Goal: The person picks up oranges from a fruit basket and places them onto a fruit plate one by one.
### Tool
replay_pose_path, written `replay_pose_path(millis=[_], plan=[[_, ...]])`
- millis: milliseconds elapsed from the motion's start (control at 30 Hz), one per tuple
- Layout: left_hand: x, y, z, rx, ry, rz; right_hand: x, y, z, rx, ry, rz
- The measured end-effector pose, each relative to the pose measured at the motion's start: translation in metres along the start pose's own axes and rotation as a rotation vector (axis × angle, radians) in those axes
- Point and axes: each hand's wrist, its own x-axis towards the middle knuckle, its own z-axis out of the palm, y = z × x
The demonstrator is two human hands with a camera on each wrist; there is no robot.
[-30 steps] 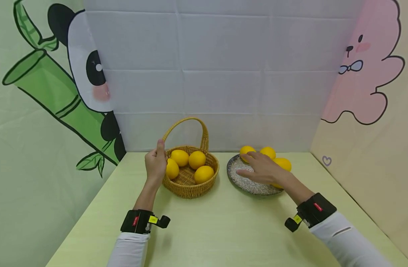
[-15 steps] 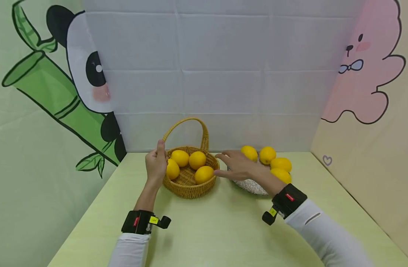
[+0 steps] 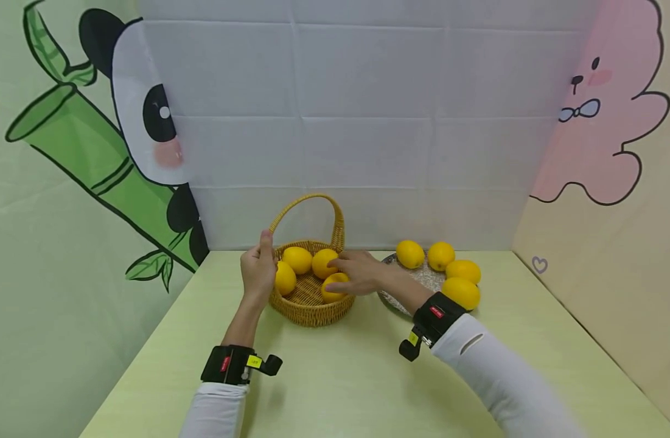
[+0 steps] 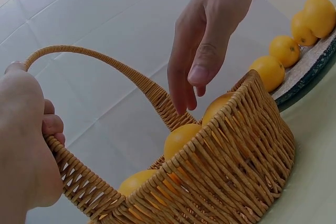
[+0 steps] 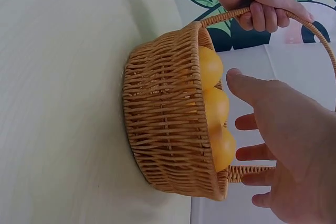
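A woven wicker basket point(image 3: 311, 314) with a tall arched handle point(image 4: 100, 59) stands on the table, several lemons point(image 3: 297, 260) inside it. My left hand point(image 3: 258, 267) grips the left side of that handle, its fingers curled round the wicker in both wrist views. Over the basket's right rim hovers my right hand point(image 3: 362, 272), fingers spread and bent a little downward, close above the lemons. Nothing sits between its thumb and fingers in the right wrist view point(image 5: 294, 145). In the head view it overlaps the two lemons on the right side of the basket.
Right of the basket lies a speckled grey plate point(image 3: 428, 278) with several lemons point(image 3: 462, 294) along its back and right edge. My right forearm passes over the plate's front. A pale wall sheet point(image 3: 367, 152) hangs behind the table point(image 3: 335, 377).
My right hand has moved left from above the plate to above the basket, uncovering the lemons on the plate. The left hand has kept its grip on the handle.
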Motion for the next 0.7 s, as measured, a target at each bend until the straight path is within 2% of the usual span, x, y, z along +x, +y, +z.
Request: replay_pose_path(millis=[300, 567, 700], plan=[[0.000, -0.001, -0.001, 0.021, 0.008, -0.003, 0.020, -0.010, 0.004, 0.061, -0.087, -0.016], [-0.001, -0.001, -0.001, 0.016, 0.009, 0.005, 0.031, -0.019, 0.004, 0.061, -0.150, 0.017], [-0.001, -0.001, 0.000, 0.012, 0.008, 0.006, 0.036, -0.020, 0.006, 0.063, -0.184, -0.005]])
